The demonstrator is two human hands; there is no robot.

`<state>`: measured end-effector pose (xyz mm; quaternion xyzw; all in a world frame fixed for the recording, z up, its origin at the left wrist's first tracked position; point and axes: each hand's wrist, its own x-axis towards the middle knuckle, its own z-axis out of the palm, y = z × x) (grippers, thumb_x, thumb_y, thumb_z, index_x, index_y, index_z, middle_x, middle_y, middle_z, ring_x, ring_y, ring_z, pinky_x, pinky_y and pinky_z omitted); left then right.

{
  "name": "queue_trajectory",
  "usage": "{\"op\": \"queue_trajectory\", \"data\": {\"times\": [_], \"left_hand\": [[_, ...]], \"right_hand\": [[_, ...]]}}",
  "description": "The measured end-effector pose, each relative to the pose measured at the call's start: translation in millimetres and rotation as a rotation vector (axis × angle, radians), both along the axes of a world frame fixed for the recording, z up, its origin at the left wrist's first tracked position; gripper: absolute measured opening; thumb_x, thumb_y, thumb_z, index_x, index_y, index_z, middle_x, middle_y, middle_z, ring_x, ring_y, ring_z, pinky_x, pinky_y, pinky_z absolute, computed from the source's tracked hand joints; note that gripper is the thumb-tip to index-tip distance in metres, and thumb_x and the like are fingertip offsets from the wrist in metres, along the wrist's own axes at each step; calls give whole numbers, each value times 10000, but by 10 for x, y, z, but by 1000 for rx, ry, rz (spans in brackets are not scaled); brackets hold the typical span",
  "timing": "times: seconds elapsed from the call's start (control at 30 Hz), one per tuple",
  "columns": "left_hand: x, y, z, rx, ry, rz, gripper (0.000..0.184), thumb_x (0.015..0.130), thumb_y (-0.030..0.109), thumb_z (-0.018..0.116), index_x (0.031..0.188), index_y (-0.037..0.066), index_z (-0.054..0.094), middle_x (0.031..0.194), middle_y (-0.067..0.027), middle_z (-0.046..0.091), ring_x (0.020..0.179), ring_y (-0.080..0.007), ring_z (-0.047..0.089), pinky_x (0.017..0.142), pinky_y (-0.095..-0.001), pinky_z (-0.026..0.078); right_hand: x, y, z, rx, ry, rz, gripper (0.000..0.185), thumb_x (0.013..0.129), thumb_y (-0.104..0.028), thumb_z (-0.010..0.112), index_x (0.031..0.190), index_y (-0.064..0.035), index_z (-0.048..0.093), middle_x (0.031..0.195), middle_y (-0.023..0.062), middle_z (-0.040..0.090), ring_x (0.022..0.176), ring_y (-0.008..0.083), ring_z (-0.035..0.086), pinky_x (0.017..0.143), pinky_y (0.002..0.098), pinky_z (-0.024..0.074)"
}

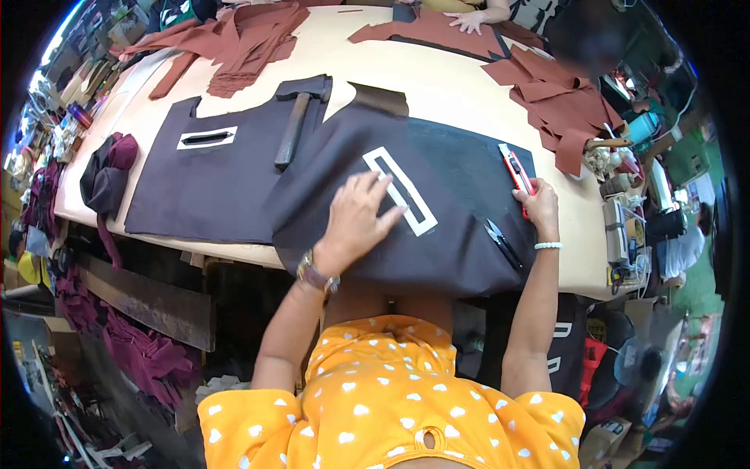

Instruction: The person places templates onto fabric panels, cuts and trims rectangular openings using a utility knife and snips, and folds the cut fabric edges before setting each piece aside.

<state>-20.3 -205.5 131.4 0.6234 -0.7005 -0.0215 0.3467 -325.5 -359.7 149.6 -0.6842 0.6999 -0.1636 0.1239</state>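
Worked in a cluttered workshop, at a cream table [578,250] with rust-coloured pieces [250,47] piled at upper left and a co-worker's hand [469,21] at upper right. Located white slotted strip [406,185] at centre of frame, aslant on a dark sheet [461,242]. Noted left hand [358,213] over the strip, fingers spread, with grip released; could not tell touching from hovering. Noted right hand [541,205] right of centre, with grip closed around red-and-white cutter [515,172], above black snips [506,248]. Saw hammer [292,133] left of centre. Judged step in hand as settling the strip, cutter at the ready. Judged steady left-hand pressure and a check of the blade as called for next.
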Motion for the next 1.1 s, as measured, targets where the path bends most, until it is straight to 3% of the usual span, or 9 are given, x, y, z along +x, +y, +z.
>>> {"op": "queue_trajectory", "data": {"times": [0.07, 0.1, 0.13, 0.2, 0.23, 0.37, 0.57, 1.1], "left_hand": [[127, -181, -44, -21, -99, 21, 594, 763, 380, 677, 1187, -6, 522, 1225, -187, 502, 1129, -327, 470, 930, -405, 396], [174, -266, -101, 63, -124, 50, 750, 731, 484, 678, 1262, 2, 460, 1300, -188, 452, 1223, -331, 404, 1000, -435, 338], [191, -303, -116, 106, -134, 75, 790, 719, 519, 672, 1277, 6, 446, 1315, -187, 442, 1242, -330, 386, 1016, -450, 314], [212, -336, -151, 196, -155, 120, 871, 697, 587, 659, 1307, 14, 419, 1344, -183, 420, 1281, -329, 349, 1048, -480, 268], [238, -346, -174, 230, -115, 109, 941, 664, 645, 651, 1321, 16, 406, 1372, -174, 397, 1306, -326, 319, 1062, -510, 228], [262, -321, -189, 223, -97, 87, 963, 655, 642, 660, 1331, 12, 390, 1383, -179, 384, 1314, -328, 310, 1061, -505, 229], [270, -317, -169, 256, -43, 83, 1123, 616, 655, 681, 1379, -52, 257, 1384, -215, 366, 1321, -329, 298, 1071, -488, 215], [262, -312, -168, 269, -26, 98, 1158, 598, 653, 694, 1379, -68, 234, 1384, -251, 345, 1327, -321, 293, 1084, -469, 202]], "right_hand": [[45, 69, 3, -126, -131, 95, 408, 730, -175, 713, 1074, 3, 585, 923, 182, 656, 870, 284, 642, 776, 364, 488], [153, 187, 59, -150, -232, 127, 393, 734, -161, 709, 1069, 2, 583, 913, 177, 656, 857, 281, 645, 758, 354, 490], [306, 334, 145, -171, -333, 159, 379, 738, -147, 705, 1065, 1, 582, 903, 173, 657, 844, 278, 649, 739, 344, 493], [661, 640, 329, -27, -514, 220, 342, 755, -109, 687, 1057, 1, 570, 884, 169, 651, 807, 270, 655, 704, 324, 494], [818, 740, 295, -81, -525, 317, 353, 760, -94, 674, 1082, -1, 562, 906, 181, 649, 818, 290, 655, 718, 336, 497], [1270, 878, -12, -252, -516, 613, 471, 752, -28, 632, 1210, -14, 522, 1066, 229, 605, 990, 366, 595, 824, 375, 486], [1429, 949, -163, -240, -484, 658, 468, 756, -3, 607, 1216, -64, 552, 884, 184, 615, 783, 336, 615, 703, 390, 482], [1431, 964, -159, -267, -446, 675, 476, 745, 33, 599, 1210, -61, 562, 911, 171, 623, 787, 312, 622, 705, 360, 489]]}}
